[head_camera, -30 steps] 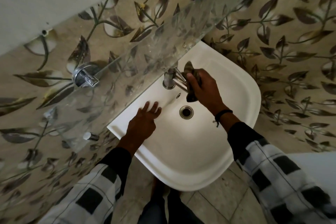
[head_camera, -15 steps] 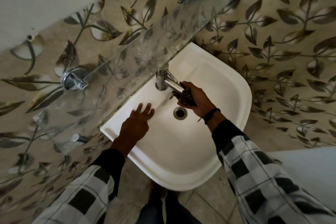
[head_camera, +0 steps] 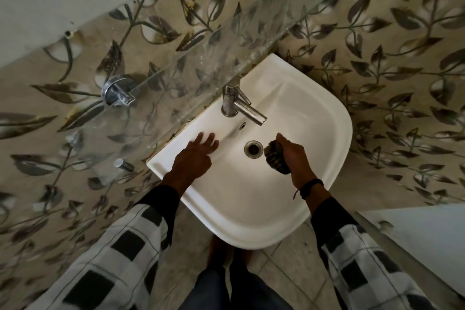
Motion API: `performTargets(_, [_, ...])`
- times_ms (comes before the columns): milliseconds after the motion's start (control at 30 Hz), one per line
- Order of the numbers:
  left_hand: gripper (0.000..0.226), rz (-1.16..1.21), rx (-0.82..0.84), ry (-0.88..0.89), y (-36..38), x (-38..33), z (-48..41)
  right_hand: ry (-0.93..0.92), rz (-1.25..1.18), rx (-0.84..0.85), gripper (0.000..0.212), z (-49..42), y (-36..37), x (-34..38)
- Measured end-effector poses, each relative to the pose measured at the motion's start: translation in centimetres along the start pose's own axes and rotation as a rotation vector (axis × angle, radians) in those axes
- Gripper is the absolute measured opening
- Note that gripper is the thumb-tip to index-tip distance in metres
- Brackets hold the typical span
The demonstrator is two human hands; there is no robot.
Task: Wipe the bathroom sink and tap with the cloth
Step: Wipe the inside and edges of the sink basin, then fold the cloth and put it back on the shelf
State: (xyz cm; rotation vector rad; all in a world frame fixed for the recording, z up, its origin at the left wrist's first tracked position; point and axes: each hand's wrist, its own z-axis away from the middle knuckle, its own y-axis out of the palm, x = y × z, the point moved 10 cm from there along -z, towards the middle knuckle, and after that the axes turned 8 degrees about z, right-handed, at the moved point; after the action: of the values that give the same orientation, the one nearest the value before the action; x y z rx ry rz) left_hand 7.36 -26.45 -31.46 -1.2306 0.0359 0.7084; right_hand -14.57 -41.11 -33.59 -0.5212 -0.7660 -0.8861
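Observation:
A white wall-mounted sink (head_camera: 324,118) fills the middle of the view, with a round metal drain (head_camera: 253,149) in its bowl. A chrome tap (head_camera: 240,106) stands at the sink's back edge, its spout pointing toward the right over the bowl. My right hand (head_camera: 294,156) grips a dark bunched cloth (head_camera: 275,156) inside the bowl, just right of the drain. My left hand (head_camera: 195,156) rests flat with straight fingers on the sink's left ledge, below the tap.
A clear glass shelf (head_camera: 191,58) on chrome brackets (head_camera: 117,93) juts out above the sink's back edge. Leaf-patterned tiles cover the wall around it. A white surface (head_camera: 422,236) sits at the lower right. My legs and the tiled floor show below the sink.
My right hand has come off the tap spout with the cloth and dropped into the bowl beside the drain. The left hand stays on the ledge.

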Motion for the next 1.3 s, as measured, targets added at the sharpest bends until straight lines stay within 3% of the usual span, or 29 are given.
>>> performTargets(133, [0.061,0.035,0.038,0.015,0.2,0.1,-0.2,-0.075,0.432,-0.041,0.042,-0.5,-2.3,-2.5])
performTargets(267, [0.062,0.062,0.047,0.039,-0.1,0.4,0.1,-0.112,0.520,0.073,0.030,1.0,-1.2,-3.1])
performTargets(367, [0.061,0.107,-0.077,0.094,-1.8,-1.0,1.7,-0.185,0.519,0.101,0.034,3.1,0.1,-2.2])
performTargets(500, [0.050,0.297,-0.270,0.047,-2.7,-2.5,5.8,-0.274,0.420,0.125,0.032,6.0,1.7,-1.5])
performTargets(567, [0.045,0.387,-0.304,-0.009,-1.9,-2.6,7.4,-0.295,0.361,0.179,0.014,7.9,3.0,-1.4])
performTargets(733, [0.046,0.544,-0.182,-0.011,-0.2,-3.6,10.2,-0.171,0.041,0.206,0.026,10.9,4.2,-2.9])
performTargets(933, [0.067,0.982,-0.033,-0.009,0.0,-5.0,13.0,-0.100,-0.333,0.238,0.044,14.6,6.7,-3.1])
performTargets(1100, [0.041,1.303,0.152,-0.115,0.2,-6.5,15.2,-0.278,-0.301,0.295,0.049,17.4,8.1,-0.4])
performTargets(1300, [0.034,1.375,0.185,-0.056,-2.5,-9.1,16.0,-0.368,-0.187,0.274,0.042,19.5,5.9,2.7])
